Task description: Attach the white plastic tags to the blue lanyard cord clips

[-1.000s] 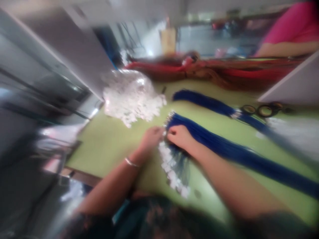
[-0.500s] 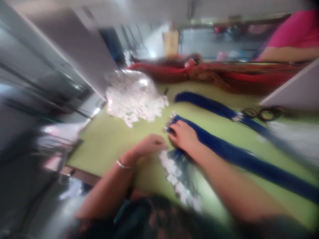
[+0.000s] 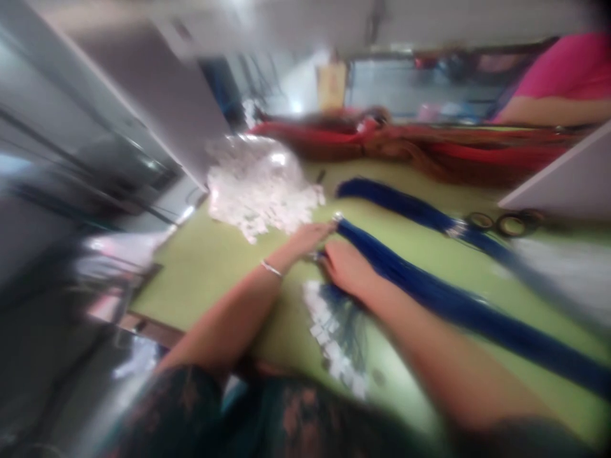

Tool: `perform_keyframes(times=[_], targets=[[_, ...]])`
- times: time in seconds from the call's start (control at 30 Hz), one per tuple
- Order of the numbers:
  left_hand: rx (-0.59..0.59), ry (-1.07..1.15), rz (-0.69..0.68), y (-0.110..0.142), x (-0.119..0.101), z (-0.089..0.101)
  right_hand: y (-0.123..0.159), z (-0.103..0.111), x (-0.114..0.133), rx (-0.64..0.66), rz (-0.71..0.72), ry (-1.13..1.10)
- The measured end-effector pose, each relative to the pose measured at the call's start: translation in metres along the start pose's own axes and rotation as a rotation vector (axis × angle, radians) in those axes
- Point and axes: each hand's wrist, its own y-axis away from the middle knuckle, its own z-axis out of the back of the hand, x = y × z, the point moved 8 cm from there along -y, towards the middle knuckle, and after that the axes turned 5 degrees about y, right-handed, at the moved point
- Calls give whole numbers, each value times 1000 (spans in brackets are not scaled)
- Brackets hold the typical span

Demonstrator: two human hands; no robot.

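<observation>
A long bundle of blue wires (image 3: 429,289) lies slantwise across the green table, with small shiny tips at its near-left end. My left hand (image 3: 312,236), a bracelet on its wrist, is at those tips with its fingers drawn together; blur hides what is between them. Right beside it, my right hand (image 3: 349,266) is curled closed over blue wires at the bundle's lower edge. Below my hands lie wires with white connectors (image 3: 329,337) on their ends, fanned in a row. Beyond my left hand is a heap of loose white connectors (image 3: 267,203), spilling from a clear plastic bag (image 3: 258,152).
A second blue wire bundle (image 3: 396,202) lies farther back, near black tape rolls (image 3: 512,224). Red and brown wires (image 3: 429,143) stretch along the back. A person in a pink sleeve (image 3: 563,73) is at the far right. Grey panels (image 3: 157,95) flank the table (image 3: 191,273).
My left hand has moved up and forward, from the row of white connectors to the tips of the blue bundle. My right hand has stayed nearly in place.
</observation>
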Motion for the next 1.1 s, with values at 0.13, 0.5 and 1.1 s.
perform_keyframes(times=[0.13, 0.5, 1.1], targets=[[-162, 146, 37, 9, 0, 29, -6, 2, -23, -52, -147, -213], [-56, -502, -59, 60, -9, 2, -12, 5, -33, -38, -169, -335], [-577, -561, -134, 44, 4, 90, -8, 2, -36, -174, -221, -319]])
